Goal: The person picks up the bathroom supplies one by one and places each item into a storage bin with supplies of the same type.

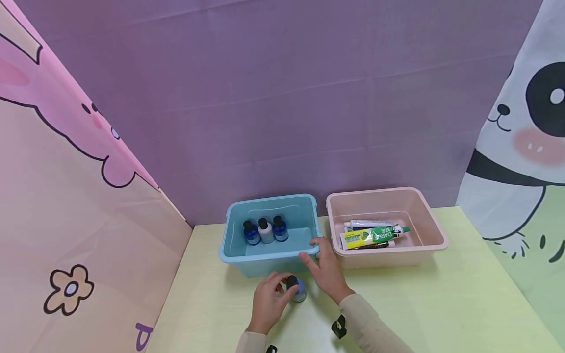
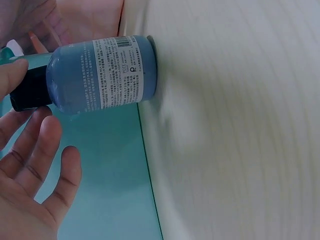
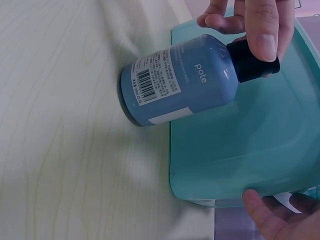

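Observation:
My left hand (image 1: 270,300) pinches the black cap of a small blue bottle (image 3: 180,80) between thumb and fingers, in front of the blue bin (image 1: 269,262). The bottle is upright, with a white printed label and its base at or just above the tabletop; which one, I cannot tell. My right hand (image 1: 328,269) grips the blue bin's front right corner, thumb against the front wall and fingers at the rim. Inside that bin, toward the left, stand two dark blue bottles (image 1: 252,234) and a white bottle (image 1: 266,232) between them, all black-capped.
Right of the blue bin stands a pink bin (image 1: 425,230). In it lie a yellow-green toothpaste tube (image 1: 371,236) and other tubes. A purple cloth (image 1: 282,108) hangs behind the pale wood table (image 1: 463,294), with printed cloths at both sides.

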`<state>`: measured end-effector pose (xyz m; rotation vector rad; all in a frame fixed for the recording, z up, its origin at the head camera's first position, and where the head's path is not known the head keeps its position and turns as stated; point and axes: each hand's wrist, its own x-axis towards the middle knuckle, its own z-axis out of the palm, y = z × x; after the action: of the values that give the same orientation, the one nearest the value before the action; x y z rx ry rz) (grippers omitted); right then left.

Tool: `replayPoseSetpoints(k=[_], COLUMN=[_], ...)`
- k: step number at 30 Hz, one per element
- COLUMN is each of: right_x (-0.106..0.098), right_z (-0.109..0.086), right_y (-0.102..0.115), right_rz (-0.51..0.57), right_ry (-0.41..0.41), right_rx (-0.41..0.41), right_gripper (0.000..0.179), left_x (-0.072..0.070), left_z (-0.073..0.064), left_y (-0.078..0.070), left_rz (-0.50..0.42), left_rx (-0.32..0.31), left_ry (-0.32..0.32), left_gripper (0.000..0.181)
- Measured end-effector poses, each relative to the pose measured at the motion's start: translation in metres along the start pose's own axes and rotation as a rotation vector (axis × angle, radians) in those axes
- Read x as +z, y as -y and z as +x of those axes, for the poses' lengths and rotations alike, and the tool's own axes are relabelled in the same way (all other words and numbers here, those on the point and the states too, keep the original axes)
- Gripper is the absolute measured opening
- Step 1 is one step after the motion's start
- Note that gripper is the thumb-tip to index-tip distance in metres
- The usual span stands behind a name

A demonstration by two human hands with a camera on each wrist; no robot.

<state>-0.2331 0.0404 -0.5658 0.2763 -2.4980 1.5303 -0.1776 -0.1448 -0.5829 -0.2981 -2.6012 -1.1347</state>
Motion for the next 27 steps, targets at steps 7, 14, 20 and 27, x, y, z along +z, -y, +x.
replayPoseSetpoints(k=[7,14,20,27], right_x=[0.001,0.000,-0.001,-0.001], right_z=[0.001,0.001,0.000,0.000], right_y=[0.000,0.001,0.003,0.002], right_rz=[-0.019,-0.014,-0.003,0.003], right_ry=[-0.001,0.013,0.026,0.024], right_rx=[-0.015,0.021,0.039,0.035], right_gripper=[0.046,0.048,0.051,0.052], left_x=[-0.002,-0.004,-0.009,-0.015], left_z=[-0.002,0.000,0.002,0.004], left_y=[0.001,0.002,-0.001,-0.004], left_rz=[-0.008,-0.033,-0.035,-0.040], left_rx=[0.034,0.047,0.048,0.013], left_ry=[-0.036,-0.071,-0.082,-0.074], left_gripper=[0.026,0.026,0.026,0.026])
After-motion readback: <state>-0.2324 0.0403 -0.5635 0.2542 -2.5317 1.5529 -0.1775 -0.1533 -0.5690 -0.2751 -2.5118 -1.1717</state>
